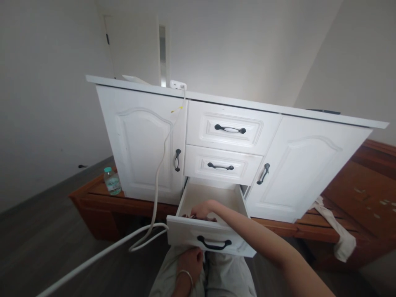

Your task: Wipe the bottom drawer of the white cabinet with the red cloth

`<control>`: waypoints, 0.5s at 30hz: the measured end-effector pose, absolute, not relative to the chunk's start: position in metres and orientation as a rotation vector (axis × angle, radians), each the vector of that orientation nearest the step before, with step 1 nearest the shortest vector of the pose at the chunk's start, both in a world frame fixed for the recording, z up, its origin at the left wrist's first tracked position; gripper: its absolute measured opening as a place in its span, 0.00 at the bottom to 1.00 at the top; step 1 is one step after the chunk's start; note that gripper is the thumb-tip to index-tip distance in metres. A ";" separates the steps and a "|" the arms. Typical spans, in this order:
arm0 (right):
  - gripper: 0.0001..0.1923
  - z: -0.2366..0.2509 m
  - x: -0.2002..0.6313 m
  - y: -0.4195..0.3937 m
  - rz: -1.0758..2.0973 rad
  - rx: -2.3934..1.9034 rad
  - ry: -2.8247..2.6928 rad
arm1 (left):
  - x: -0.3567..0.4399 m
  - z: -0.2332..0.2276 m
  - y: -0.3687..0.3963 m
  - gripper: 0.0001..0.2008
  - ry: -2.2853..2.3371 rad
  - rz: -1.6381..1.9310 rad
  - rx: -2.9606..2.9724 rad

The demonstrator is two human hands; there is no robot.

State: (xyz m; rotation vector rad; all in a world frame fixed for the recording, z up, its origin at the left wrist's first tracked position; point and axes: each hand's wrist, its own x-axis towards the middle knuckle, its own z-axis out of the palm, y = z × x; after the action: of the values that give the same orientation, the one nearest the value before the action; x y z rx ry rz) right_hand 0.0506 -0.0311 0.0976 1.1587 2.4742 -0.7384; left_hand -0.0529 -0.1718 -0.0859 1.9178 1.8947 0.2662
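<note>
My right hand (202, 209) reaches over the front of the pulled-out bottom drawer (182, 231) and down into it. Its fingers are bent at a dark brown item (212, 219) lying just behind the drawer front. The front panel partly hides both the fingertips and that item, so its kind cannot be made out. Below the drawer, my left hand (191, 263) rests on my thigh with the fingers curled in. A thin bracelet (186, 275) circles that wrist, and nothing shows in the hand.
The drawer belongs to a white cabinet (142, 140) standing on a brown wooden bench (136, 205). A white cable (156, 181) hangs from a power strip (178, 85) and loops beside the drawer. A water bottle (112, 181) stands left; a pale cloth (335, 229) drapes over the bench at right.
</note>
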 end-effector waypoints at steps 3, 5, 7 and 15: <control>0.18 0.096 0.071 -0.017 -0.833 1.052 2.156 | -0.055 -0.083 -0.173 0.16 1.879 0.268 1.912; 0.14 0.089 0.106 -0.018 -0.807 1.052 2.038 | -0.056 -0.084 -0.173 0.16 1.866 0.282 1.890; 0.09 0.082 0.144 -0.027 -0.727 1.093 1.986 | -0.055 -0.089 -0.173 0.17 1.849 0.311 1.869; 0.13 0.080 0.130 -0.022 -0.317 1.066 2.263 | -0.052 -0.097 -0.171 0.17 1.853 0.376 1.848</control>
State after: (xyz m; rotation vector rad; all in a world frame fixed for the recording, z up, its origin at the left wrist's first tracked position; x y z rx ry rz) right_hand 0.1301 -0.0220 0.0801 1.0664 2.2630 -0.3170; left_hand -0.0524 -0.1714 -0.0971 1.8475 1.8527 0.3755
